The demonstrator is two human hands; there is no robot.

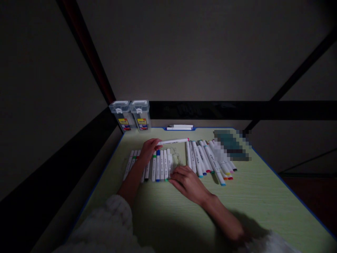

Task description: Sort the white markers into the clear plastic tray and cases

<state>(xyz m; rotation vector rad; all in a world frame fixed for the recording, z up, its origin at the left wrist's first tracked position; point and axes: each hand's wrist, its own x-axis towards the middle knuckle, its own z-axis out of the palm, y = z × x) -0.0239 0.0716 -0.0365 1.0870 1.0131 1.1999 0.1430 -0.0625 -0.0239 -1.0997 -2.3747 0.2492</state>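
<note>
Pinching a white marker [174, 141] near one end, the fingers of the left hand [150, 149] hold it level above a row of markers [161, 167] on the pale green bench [168, 218]; its pink end points right, away from the fingers. Dark lettering runs along its barrel, too blurred to read. The right hand [188, 183] has its fingers narrowly curled at the near right end of the row, beside a green-ended marker [170, 165]; whether they grip it, I cannot tell. More printed markers [201, 160] lie loosely to the right. Two clear lidded boxes [140, 114] at the back left carry labels [142, 124] of yellow, red and blue, their words too small to read.
</note>
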